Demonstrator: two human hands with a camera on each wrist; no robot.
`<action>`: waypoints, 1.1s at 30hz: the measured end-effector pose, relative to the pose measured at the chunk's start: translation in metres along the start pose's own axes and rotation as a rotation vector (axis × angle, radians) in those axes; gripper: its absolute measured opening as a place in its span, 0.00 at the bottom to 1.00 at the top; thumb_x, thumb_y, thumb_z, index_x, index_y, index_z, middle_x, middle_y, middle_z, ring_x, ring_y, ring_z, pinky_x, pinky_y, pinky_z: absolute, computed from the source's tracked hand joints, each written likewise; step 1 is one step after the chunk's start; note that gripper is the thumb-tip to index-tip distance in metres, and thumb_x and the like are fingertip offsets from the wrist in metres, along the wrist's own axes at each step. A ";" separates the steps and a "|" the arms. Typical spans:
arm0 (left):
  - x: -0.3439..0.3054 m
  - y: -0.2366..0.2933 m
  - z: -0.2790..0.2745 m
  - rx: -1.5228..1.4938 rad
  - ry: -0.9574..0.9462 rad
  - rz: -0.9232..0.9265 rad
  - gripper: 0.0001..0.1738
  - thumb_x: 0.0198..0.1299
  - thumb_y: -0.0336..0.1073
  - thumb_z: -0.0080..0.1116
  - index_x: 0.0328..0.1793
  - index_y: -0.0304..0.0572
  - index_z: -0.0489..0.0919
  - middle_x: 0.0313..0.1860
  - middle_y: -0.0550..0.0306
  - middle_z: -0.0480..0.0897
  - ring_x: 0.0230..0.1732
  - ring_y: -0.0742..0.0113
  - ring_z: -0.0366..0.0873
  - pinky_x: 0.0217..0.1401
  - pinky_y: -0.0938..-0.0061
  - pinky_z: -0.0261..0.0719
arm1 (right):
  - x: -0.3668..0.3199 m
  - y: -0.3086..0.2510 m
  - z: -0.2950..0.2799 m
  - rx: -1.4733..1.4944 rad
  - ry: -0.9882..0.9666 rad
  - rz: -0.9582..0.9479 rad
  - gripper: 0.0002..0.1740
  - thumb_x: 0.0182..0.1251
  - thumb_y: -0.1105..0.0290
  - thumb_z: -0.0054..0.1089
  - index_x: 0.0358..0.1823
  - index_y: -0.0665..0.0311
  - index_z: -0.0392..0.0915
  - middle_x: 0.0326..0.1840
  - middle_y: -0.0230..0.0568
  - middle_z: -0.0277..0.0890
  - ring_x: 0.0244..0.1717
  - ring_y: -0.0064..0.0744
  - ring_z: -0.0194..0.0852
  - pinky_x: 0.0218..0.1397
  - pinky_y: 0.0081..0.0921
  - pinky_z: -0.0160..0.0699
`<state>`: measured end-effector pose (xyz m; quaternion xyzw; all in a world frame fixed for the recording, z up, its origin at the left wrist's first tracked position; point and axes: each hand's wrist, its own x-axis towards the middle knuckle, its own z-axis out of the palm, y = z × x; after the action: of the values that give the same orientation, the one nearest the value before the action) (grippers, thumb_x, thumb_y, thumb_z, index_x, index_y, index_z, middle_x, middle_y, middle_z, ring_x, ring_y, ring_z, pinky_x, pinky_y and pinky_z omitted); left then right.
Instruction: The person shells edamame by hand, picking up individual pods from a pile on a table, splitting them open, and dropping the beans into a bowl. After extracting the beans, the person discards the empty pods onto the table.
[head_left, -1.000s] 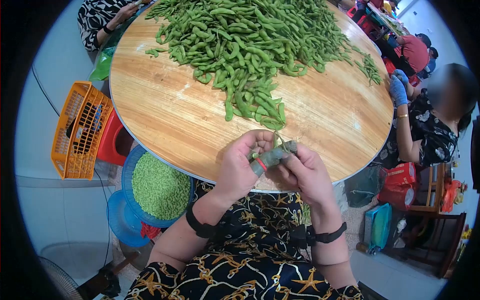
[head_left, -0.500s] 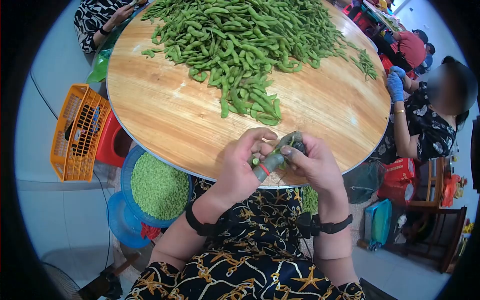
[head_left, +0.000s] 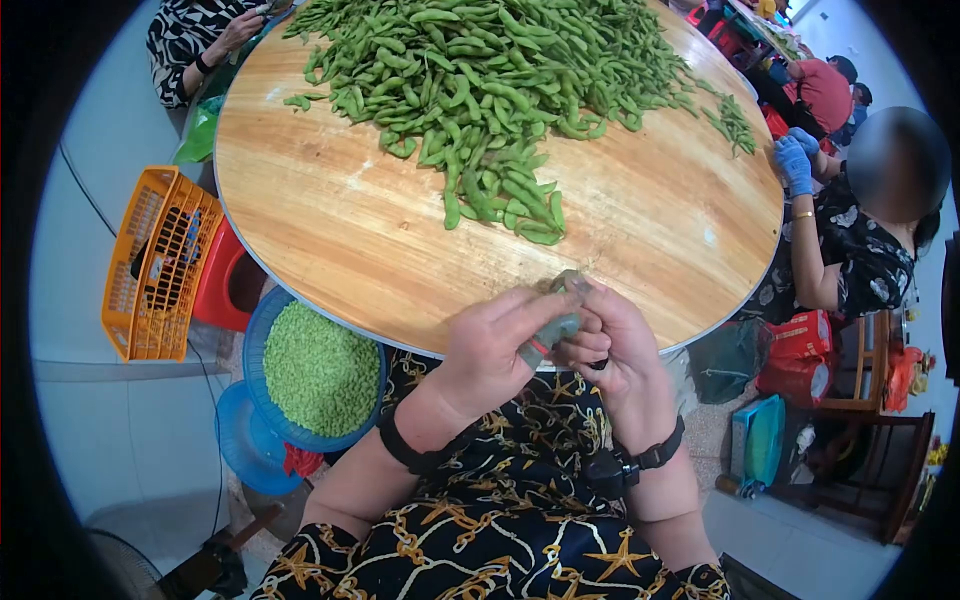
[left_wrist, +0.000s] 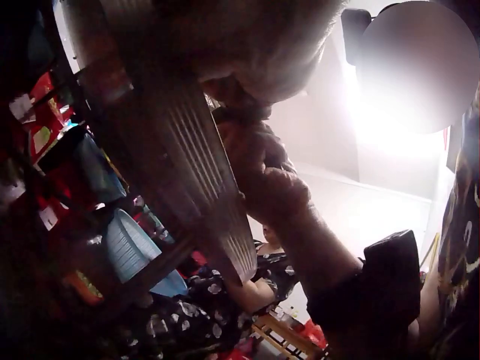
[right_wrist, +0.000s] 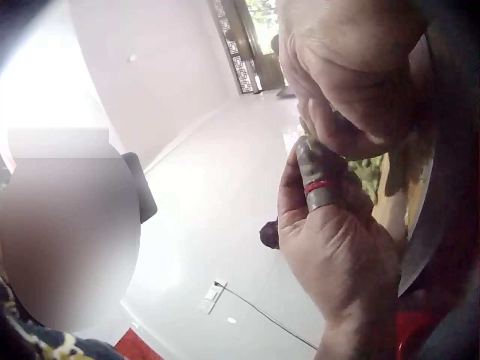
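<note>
Both bare hands meet close over the front edge of the round wooden table (head_left: 330, 230). My left hand (head_left: 480, 350) has a grey-green cover with a red band (right_wrist: 318, 184) on its thumb, and its fingers reach across to the right fingertips. My right hand (head_left: 630, 345) is curled and pinches at the same spot. A sliver of a green soybean pod (right_wrist: 304, 129) shows between the fingers in the right wrist view; the rest is hidden. In front of the hands lies a large heap of green soybean pods (head_left: 480, 95), a few trailing toward them.
Lower left, a blue basin (head_left: 253, 345) holds shelled green beans (head_left: 315, 370). Beside it are another blue basin (head_left: 240, 450), a red stool (head_left: 222, 300) and an orange crate (head_left: 125, 270). A person in blue gloves (head_left: 793, 165) sits at the table's right side.
The hands were slightly apart with bits of green pod showing; now they have closed together. The left fingers have swung over to the right hand, and the right hand has turned.
</note>
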<state>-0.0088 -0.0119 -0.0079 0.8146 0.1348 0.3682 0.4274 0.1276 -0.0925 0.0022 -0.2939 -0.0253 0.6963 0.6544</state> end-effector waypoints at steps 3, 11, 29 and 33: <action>0.006 -0.002 -0.001 -0.014 0.009 -0.002 0.18 0.48 0.23 0.58 0.47 0.39 0.77 0.32 0.50 0.78 0.32 0.55 0.78 0.34 0.70 0.76 | 0.002 0.002 0.000 0.036 0.083 -0.055 0.08 0.67 0.67 0.52 0.31 0.62 0.69 0.14 0.23 0.60 0.08 0.10 0.50 0.10 0.10 0.48; 0.025 -0.022 -0.026 -0.797 -0.079 -0.472 0.03 0.61 0.28 0.50 0.41 0.41 0.71 0.30 0.58 0.76 0.25 0.76 0.70 0.25 0.85 0.66 | -0.018 -0.034 0.014 -0.854 0.102 -0.320 0.10 0.63 0.65 0.57 0.33 0.66 0.73 0.13 0.23 0.65 0.12 0.13 0.57 0.14 0.16 0.54; 0.017 -0.009 -0.044 -0.541 0.097 -0.577 0.15 0.61 0.24 0.45 0.55 0.34 0.72 0.28 0.66 0.71 0.27 0.83 0.64 0.27 0.89 0.61 | -0.022 -0.028 0.031 -1.685 -0.217 -0.219 0.12 0.54 0.63 0.63 0.32 0.64 0.78 0.21 0.44 0.76 0.22 0.36 0.76 0.30 0.29 0.73; 0.018 -0.024 -0.036 -0.134 -0.010 -0.459 0.16 0.60 0.27 0.52 0.55 0.36 0.73 0.28 0.69 0.69 0.29 0.83 0.63 0.31 0.88 0.62 | 0.034 -0.042 0.013 -1.645 0.464 -0.728 0.15 0.55 0.61 0.61 0.33 0.67 0.76 0.23 0.52 0.76 0.26 0.50 0.75 0.32 0.36 0.74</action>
<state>-0.0196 0.0331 -0.0053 0.7343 0.2896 0.2657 0.5535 0.1603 -0.0509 0.0177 -0.7715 -0.4702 0.1347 0.4069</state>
